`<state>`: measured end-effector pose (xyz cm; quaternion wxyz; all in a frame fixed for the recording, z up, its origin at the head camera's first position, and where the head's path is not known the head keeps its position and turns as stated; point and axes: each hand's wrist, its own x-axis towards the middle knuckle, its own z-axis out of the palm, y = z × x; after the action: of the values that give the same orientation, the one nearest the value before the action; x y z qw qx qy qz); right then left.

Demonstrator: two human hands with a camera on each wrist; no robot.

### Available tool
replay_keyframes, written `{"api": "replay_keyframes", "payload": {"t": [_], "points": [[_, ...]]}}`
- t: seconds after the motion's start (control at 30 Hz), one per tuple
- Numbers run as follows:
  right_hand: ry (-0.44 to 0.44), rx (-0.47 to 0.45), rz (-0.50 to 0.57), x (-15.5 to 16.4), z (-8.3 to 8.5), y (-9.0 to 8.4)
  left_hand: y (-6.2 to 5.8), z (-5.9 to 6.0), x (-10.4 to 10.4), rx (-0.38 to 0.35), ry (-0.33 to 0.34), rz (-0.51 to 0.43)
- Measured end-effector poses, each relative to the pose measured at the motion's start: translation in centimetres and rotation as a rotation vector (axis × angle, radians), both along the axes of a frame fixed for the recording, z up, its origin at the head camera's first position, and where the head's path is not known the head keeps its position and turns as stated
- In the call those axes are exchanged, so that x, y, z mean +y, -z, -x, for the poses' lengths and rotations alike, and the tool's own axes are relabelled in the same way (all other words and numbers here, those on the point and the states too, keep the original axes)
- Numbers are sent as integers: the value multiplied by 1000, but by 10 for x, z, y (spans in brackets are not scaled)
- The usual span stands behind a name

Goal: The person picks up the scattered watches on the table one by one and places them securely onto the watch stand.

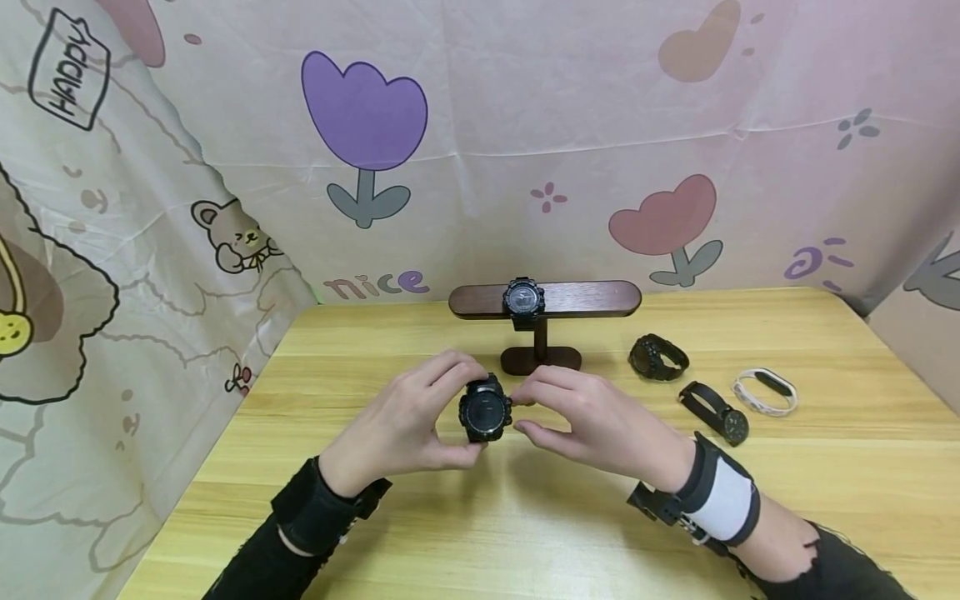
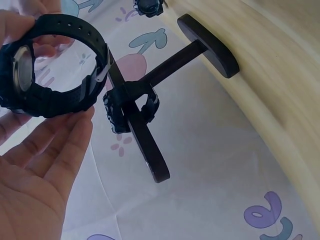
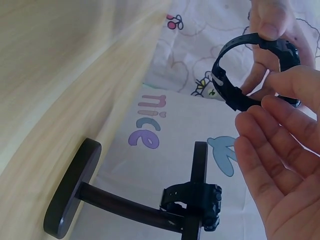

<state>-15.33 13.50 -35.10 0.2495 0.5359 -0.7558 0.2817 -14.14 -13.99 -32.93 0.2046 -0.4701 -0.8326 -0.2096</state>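
A black digital watch point(image 1: 484, 410), its strap fastened into a loop point(image 2: 67, 22), is held upright between the thumb and fingers of my left hand point(image 1: 420, 417). My right hand point(image 1: 581, 417) is beside the watch, fingers loosely bent and fingertips right at the edge of its case. Just behind is a dark wooden watch stand point(image 1: 592, 298), with a crossbar on a post and an oval base. Another black watch point(image 1: 523, 300) is strapped round the left part of the crossbar. In the right wrist view, the held watch point(image 3: 235, 100) shows its silver buckle.
Right of the stand on the wooden table point(image 1: 450, 533) lie a black watch point(image 1: 658, 357), a second black watch point(image 1: 716, 412) on its side and a white band point(image 1: 765, 392). A printed cloth point(image 1: 480, 167) hangs behind the table and along its left side.
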Motion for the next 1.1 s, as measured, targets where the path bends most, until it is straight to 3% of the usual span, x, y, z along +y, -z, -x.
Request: {"api": "replay_keyframes", "payload": {"t": [0.67, 0.87, 1.1], "points": [[15, -13, -12, 0, -2, 0, 8, 7, 0, 19, 67, -27], [36, -20, -20, 2, 5, 3, 6, 13, -11, -28, 10, -12], [106, -63, -8, 18, 18, -3, 5, 27, -32, -34, -110, -4]]}}
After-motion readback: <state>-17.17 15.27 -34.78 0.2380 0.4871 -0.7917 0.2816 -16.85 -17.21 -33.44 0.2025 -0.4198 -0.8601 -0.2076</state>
